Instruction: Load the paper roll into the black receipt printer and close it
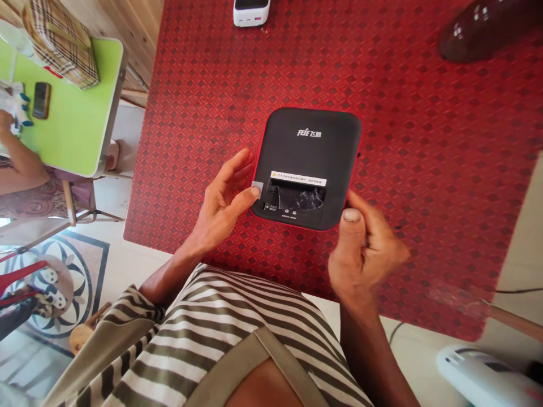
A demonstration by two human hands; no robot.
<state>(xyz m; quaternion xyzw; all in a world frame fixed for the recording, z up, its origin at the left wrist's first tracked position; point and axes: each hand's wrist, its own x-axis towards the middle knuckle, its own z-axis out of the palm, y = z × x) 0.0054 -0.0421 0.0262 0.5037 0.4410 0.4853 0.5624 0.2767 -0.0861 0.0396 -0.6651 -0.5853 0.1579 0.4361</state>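
A black, rounded-square device (311, 152) with a white logo and a warning label lies on a red patterned tablecloth (212, 113). Its near edge has an opening with crumpled dark film inside. My left hand (223, 200) is at the device's left edge, thumb pressing beside a small grey square, fingers spread. My right hand (365, 251) sits at the device's near right corner, fingers curled in, thumb up against the edge; it is slightly blurred.
A white gadget (251, 11) sits at the table's far edge, a dark glossy object (483, 31) far right. A green table (72, 113) at left holds a plaid bag and a phone; another person's arm rests there. A white appliance (479, 376) sits lower right.
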